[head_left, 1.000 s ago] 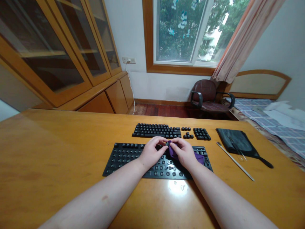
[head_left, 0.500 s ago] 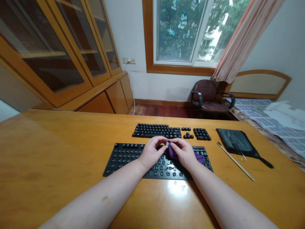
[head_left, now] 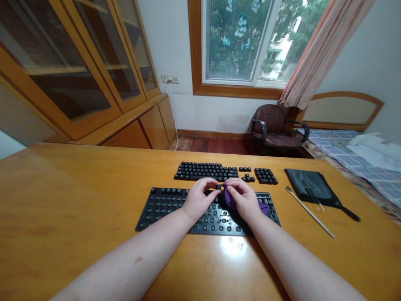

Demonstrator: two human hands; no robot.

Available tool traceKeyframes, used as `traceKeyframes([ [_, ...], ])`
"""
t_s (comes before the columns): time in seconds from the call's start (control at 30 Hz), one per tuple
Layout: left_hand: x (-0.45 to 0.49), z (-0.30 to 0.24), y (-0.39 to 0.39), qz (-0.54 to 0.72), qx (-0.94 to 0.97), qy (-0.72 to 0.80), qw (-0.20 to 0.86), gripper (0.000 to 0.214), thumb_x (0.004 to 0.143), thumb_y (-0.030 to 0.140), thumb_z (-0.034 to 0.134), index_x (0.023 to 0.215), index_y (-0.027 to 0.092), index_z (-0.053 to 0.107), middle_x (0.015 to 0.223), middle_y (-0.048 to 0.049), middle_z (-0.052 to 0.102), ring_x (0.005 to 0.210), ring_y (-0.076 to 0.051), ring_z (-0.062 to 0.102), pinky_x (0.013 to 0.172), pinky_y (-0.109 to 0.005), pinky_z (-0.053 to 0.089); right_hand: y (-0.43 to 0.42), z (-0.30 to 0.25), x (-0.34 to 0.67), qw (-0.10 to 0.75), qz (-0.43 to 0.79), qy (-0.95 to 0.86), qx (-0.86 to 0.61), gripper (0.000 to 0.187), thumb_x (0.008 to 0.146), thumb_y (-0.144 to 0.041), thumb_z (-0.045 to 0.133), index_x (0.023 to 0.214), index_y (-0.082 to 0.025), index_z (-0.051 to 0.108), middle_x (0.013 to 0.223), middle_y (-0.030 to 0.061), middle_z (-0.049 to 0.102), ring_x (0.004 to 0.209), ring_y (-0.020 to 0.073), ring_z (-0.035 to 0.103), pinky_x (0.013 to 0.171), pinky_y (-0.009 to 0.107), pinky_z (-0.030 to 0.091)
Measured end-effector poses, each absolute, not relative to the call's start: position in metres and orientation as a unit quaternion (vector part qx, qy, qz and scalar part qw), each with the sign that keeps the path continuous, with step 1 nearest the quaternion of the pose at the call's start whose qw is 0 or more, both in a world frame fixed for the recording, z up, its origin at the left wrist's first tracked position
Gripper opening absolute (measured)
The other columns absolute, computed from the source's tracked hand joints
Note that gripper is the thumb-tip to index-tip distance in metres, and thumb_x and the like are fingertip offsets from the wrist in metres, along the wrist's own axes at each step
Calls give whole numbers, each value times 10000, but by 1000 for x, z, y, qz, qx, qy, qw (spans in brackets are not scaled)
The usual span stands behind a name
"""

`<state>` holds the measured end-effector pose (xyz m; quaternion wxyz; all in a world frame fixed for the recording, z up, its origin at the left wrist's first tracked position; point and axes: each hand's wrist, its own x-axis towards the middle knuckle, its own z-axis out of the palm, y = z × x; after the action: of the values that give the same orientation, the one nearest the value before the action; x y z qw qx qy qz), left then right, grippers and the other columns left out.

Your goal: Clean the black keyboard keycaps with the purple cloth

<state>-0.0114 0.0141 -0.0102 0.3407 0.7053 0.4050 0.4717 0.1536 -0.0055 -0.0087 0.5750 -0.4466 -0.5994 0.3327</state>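
Over the black keyboard base (head_left: 169, 209), most of whose keycaps are off, both hands meet. My left hand (head_left: 200, 198) is closed, pinching a small black keycap (head_left: 218, 187) between thumb and fingertips. A purple cloth (head_left: 229, 200) is bunched in my right hand (head_left: 242, 198), its tip close to the keycap and its tail hanging out past the wrist side over the base. Some keycaps remain along the base's top row. Behind it, loose black keycaps (head_left: 206, 171) lie laid out in keyboard order, with the number-pad keycaps (head_left: 265, 176) as a separate block.
To the right lies a long thin brush-like stick (head_left: 310, 212). Beside it is a black pouch (head_left: 313, 186) with a thin wire tool (head_left: 308, 194) on top. Beyond the wooden desk (head_left: 78, 196) stand an armchair (head_left: 271, 125), a bed (head_left: 372, 159) and a glass-door cabinet (head_left: 103, 54).
The keycap has turned between my fingers: a greyish face showed before, a dark side shows now. The cloth tip has drawn slightly away to the right.
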Motion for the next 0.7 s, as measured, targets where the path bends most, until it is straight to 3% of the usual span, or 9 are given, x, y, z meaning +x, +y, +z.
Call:
traceKeyframes([
  [0.13, -13, -7, 11, 438, 761, 379, 293, 230, 752, 138, 625, 971, 208, 619, 926, -26, 651, 869, -161, 623, 818, -330, 533, -5, -13, 153, 537, 358, -617, -450, 112, 745, -307, 665, 820, -225, 673, 871, 51, 663, 861, 205, 612, 828, 376, 474],
  [0.37, -12, -9, 10, 435, 752, 379, 319, 236, 747, 167, 649, 978, 203, 614, 928, -24, 663, 841, -153, 638, 802, -319, 545, -4, -13, 152, 551, 427, -535, -476, 201, 699, -366, 683, 746, -199, 581, 681, 6, 616, 619, 147, 572, 582, 270, 474],
  [0.7, -10, -10, 11, 435, 734, 378, 358, 206, 758, 189, 648, 959, 192, 603, 932, -34, 655, 862, -159, 638, 825, -337, 542, -3, -14, 151, 570, 424, -526, -467, 167, 712, -319, 673, 796, -208, 582, 728, 5, 617, 658, 145, 570, 615, 270, 462],
])
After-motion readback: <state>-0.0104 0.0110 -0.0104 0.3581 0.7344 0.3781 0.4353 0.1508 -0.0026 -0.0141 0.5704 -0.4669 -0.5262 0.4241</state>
